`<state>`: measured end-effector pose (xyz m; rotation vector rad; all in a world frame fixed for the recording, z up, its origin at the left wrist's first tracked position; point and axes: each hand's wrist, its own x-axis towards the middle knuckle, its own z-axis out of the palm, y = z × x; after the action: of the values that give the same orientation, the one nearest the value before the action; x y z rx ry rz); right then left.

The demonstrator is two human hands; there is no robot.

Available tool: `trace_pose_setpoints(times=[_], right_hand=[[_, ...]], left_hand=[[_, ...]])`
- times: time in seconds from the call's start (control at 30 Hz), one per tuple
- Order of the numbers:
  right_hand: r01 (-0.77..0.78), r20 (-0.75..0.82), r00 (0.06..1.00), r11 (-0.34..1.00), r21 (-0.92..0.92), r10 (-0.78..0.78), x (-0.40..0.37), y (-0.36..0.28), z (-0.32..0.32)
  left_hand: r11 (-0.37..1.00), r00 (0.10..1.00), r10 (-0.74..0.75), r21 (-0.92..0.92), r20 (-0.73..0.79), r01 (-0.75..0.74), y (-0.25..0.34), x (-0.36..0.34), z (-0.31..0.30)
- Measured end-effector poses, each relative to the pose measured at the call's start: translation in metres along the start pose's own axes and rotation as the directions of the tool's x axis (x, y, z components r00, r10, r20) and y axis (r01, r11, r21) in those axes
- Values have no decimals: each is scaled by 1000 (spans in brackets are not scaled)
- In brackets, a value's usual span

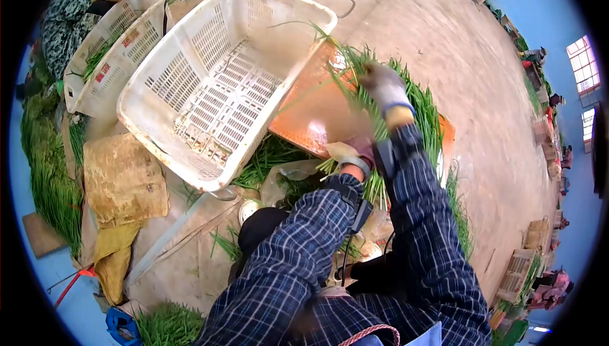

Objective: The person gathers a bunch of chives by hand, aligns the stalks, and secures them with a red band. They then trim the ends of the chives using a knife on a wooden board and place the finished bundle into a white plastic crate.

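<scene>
My left hand point(360, 149), in a dark reddish glove, is closed around a bunch of chives at the near edge of an orange board point(312, 131). Pale stalk ends point(327, 166) poke out beside its wrist; a blurred patch partly covers the fingers. Farther out, my right hand point(384, 87) wears a whitish-grey glove, its fingers bent onto the leafy tops of the chives point(355, 60). Loose leaves trail from there toward the basket's rim. A thick pile of chives point(426, 110) lies under and beside my right forearm.
A big white plastic basket point(184, 47) leans left of the board, bits of debris on its bottom. Behind it stands another basket point(143, 28), near a person in patterned clothing point(66, 19). Brown sacking point(124, 178) and heaps of greens point(47, 168) lie left. People work along the far right wall.
</scene>
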<state>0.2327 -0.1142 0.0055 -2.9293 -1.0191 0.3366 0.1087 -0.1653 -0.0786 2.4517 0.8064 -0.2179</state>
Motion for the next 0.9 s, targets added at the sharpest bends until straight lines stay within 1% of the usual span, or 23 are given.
trace_pose_setpoints(times=[0.03, 0.1, 0.13, 0.17, 0.2, 0.23, 0.27, 0.3, 0.33, 0.4, 0.47, 0.5, 0.53, 0.57, 0.6, 0.67, 0.7, 0.73, 0.77, 0.8, 0.83, 0.87, 0.9], right_hand=[[-10, -45, 999, 1000, 15, 11, 19, -13, 3], [-109, -58, 992, 994, -6, 109, 66, -19, 31], [-157, -72, 985, 987, -16, 156, 95, -17, 49], [-120, 36, 992, 991, -54, 122, 127, -7, 71], [-106, 12, 994, 994, -8, 106, 136, -5, 75], [-91, -12, 996, 995, 37, 92, 142, -4, 78], [-79, -33, 996, 994, 80, 81, 139, -4, 75], [16, -128, 992, 974, 226, 14, 134, 4, 70], [-1, -130, 990, 924, 383, 55, 124, 2, 50], [116, -199, 980, 757, 643, 19, 149, 28, 60], [97, -105, 994, 590, 802, -22, 86, 26, 0], [108, -110, 994, 520, 847, -27, 61, 29, -14], [97, -115, 993, 514, 852, 3, 41, 36, -25], [83, -117, 992, 507, 858, 36, 21, 45, -33], [71, -120, 990, 499, 864, 68, -1, 52, -40], [93, -146, 987, 520, 849, 63, -46, 64, -42], [82, -130, 990, 525, 847, 55, -70, 71, -36], [82, -122, 992, 531, 843, 40, -93, 76, -32], [94, -115, 993, 546, 832, 4, -117, 78, -19], [72, -87, 996, 527, 847, 4, -149, 72, -13], [47, -40, 999, 597, 801, -26, -174, 76, 0], [33, 7, 998, 663, 748, -57, -193, 81, 20], [90, -11, 994, 756, 649, -108, -200, 91, 61]], left_hand=[[999, 999, -28, 30, 34, 27, -2, 4, 16], [994, 993, -88, 74, 84, 82, -6, 28, 52], [989, 989, -121, 99, 82, 113, -6, 38, 67], [983, 986, -149, 122, 72, 140, -7, 45, 79], [975, 987, -160, 158, 13, 156, -7, 50, 84], [959, 981, -119, 239, -152, 154, -3, 42, 87], [934, 950, -61, 317, -305, 162, -2, 34, 82], [953, 954, -66, 263, -294, 147, -1, 32, 74], [970, 956, -71, 205, -283, 133, -1, 28, 61], [992, 964, -62, 90, -259, 88, 0, 14, 32], [998, 981, -64, -20, -182, 62, 7, 1, -2], [995, 991, -74, -70, -113, 66, 11, -2, -24], [996, 956, -19, -93, -291, -8, 12, -5, -20], [992, 884, 38, -88, -466, -89, 13, -8, -15], [986, 782, 92, -56, -616, -160, 13, -11, -11], [926, 670, 153, -132, -727, -355, 9, 5, -16], [796, 812, 87, -449, -577, -405, 6, 1, -15], [591, 916, 75, -722, -394, -359, 3, -6, -24], [464, 923, 138, -799, -361, -382, -3, -14, -20], [330, 924, 200, -866, -325, -376, -8, -23, -15], [311, 851, 282, -797, -442, -518, -22, -21, 13], [311, 826, 308, -770, -472, -557, -34, -27, 30], [363, 840, 283, -759, -463, -540, -43, -38, 44]])
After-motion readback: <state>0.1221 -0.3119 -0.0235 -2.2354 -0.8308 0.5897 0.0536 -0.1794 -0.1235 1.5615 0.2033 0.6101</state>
